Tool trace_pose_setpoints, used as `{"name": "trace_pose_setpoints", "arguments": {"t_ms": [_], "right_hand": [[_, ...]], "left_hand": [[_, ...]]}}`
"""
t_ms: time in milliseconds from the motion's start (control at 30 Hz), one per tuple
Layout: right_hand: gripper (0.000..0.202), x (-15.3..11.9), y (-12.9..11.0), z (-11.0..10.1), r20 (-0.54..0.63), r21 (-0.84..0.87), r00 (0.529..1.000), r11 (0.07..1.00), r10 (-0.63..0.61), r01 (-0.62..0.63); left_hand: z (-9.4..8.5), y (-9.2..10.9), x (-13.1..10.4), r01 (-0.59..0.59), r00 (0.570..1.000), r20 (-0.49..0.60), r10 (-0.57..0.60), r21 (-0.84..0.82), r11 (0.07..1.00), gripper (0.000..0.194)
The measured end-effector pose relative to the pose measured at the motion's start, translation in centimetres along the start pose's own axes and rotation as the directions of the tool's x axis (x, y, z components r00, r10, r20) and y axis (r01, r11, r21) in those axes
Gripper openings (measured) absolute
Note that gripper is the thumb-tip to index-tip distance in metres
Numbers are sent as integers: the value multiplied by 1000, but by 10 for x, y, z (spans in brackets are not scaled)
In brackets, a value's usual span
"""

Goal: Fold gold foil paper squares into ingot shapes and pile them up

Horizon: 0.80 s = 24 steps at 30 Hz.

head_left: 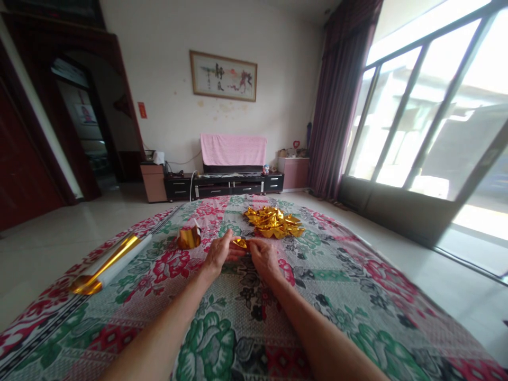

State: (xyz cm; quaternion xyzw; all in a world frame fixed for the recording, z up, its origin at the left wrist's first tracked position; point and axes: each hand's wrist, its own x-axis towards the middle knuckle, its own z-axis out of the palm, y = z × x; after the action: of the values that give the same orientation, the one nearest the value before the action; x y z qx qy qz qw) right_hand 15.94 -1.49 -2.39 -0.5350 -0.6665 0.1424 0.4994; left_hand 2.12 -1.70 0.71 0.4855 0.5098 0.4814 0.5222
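Gold foil piece [239, 243] pinched between my left hand [218, 254] and right hand [264, 257], held above the cloth [210, 344], presumably so both ends can be worked. Finger pressure: cannot tell. Gold folded pieces [273, 222] heaped just beyond, likely for easy reach; curled foil [189, 237] and foil roll [107, 264] lie leftward, apart from the heap.

1. The place was a home's living room.
2. A floral cloth [341, 275] covered the surface in front.
3. A low black cabinet [228, 188] stood by the wall, under a pink cloth [234, 150].
4. Framed artwork [223, 76] and purple curtains [337, 100] hung beyond.
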Motion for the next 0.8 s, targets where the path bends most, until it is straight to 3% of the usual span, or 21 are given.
{"name": "trace_pose_setpoints", "arguments": {"t_ms": [400, 800], "right_hand": [[25, -1, -1, 1, -54, 23, 998, 1000, 8, -7], [29, 0, 0, 3, -14, 81, 1000, 997, -16, 17]], "left_hand": [[-2, -14, 8, -254, 965, 17, 260, 289, 923, 22], [-1, -22, 11, -348, 932, 14, 361, 305, 886, 21]]}}
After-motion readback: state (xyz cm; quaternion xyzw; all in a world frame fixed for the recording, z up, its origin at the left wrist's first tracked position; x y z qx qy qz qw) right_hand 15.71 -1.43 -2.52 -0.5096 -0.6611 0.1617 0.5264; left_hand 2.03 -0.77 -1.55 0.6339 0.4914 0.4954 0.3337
